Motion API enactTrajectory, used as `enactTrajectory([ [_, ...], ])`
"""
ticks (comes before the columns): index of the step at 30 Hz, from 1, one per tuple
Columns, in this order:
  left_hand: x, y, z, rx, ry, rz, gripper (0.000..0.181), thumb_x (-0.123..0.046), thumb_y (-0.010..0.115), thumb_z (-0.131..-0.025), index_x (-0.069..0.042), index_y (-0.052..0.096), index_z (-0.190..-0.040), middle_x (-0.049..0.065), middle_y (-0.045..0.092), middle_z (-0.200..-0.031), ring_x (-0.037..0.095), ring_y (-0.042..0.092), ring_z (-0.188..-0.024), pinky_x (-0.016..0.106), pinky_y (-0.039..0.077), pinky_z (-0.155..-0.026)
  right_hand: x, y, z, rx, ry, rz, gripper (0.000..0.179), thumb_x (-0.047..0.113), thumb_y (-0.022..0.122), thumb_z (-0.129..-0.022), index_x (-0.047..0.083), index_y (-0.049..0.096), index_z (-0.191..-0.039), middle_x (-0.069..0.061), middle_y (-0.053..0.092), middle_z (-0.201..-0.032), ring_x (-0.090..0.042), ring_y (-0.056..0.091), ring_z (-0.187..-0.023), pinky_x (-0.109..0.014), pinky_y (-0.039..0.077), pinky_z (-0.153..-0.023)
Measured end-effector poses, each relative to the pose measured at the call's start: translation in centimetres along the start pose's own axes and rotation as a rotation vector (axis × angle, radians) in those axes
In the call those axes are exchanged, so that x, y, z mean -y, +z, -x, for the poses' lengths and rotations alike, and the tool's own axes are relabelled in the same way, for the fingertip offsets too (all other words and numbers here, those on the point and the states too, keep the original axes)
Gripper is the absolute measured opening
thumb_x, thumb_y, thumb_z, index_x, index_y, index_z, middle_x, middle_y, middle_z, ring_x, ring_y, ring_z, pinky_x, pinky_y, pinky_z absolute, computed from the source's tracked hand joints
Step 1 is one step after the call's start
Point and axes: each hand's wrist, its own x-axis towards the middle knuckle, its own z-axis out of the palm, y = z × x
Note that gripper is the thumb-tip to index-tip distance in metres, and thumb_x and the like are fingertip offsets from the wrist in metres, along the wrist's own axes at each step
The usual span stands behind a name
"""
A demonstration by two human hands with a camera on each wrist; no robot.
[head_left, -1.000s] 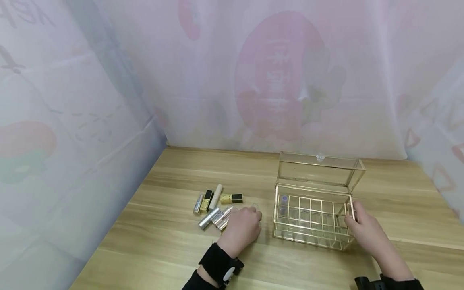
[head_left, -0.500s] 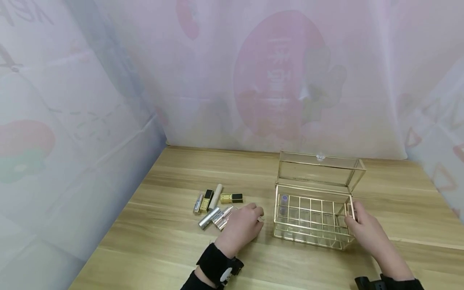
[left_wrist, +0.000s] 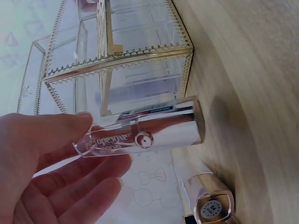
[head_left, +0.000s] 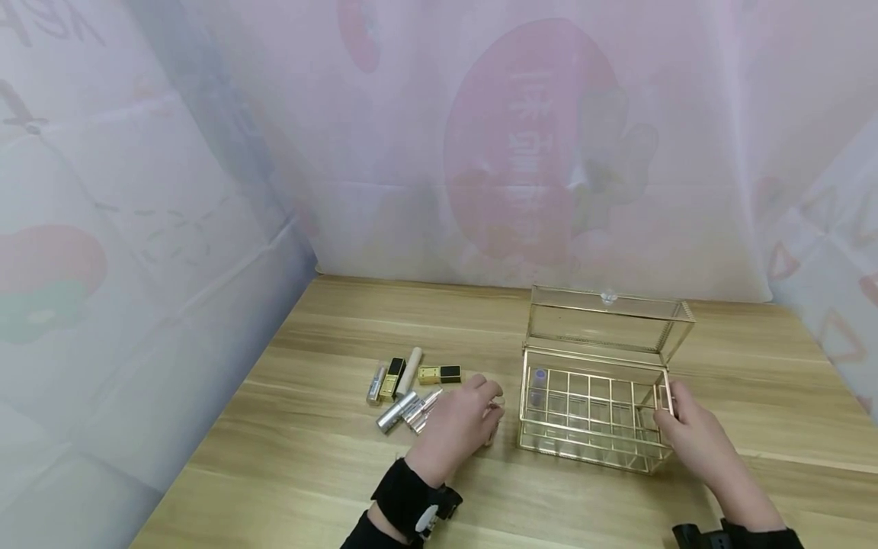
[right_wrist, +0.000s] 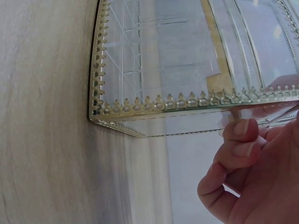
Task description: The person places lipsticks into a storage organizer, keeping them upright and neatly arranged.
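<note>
My left hand pinches a lipstick tube by its clear end, between thumb and fingers. Its shiny silver end points away from the palm, close to the left end of the glass box. From the head, the hand mostly hides this tube. The open-lidded glass box has gold trim and a gold divider grid. My right hand grips the box's right side wall, thumb inside and fingers outside. A purple-topped tube stands in the back left compartment.
Left of the box lie a silver tube, a small silver tube, a white tube and two black-and-gold lipsticks, one upright-angled, one sideways. The raised lid leans toward the back curtain.
My left hand has shifted slightly right toward the box, and the tube in it now shows below the fingers. My right hand and the box stay in place.
</note>
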Motion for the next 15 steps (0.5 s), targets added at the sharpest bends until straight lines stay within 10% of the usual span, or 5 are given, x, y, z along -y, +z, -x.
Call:
enactTrajectory([
  [15, -0.3, -1.3, -0.9, -0.116, 0.019, 0.051, 0.017, -0.016, 0.071, -0.083, -0.007, 0.07, -0.097, 0.002, 0.069, -0.09, 0.007, 0.061, -0.074, 0.015, 0.057, -0.06, 0.0, -0.1, 0.0, 0.01, 0.007, 0.006, 0.011, 0.008, 0.04, -0.096, 0.0, 0.037, -0.103, -0.011, 0.045, -0.073, -0.024, 0.045, -0.066, -0.029, 0.038, -0.05],
])
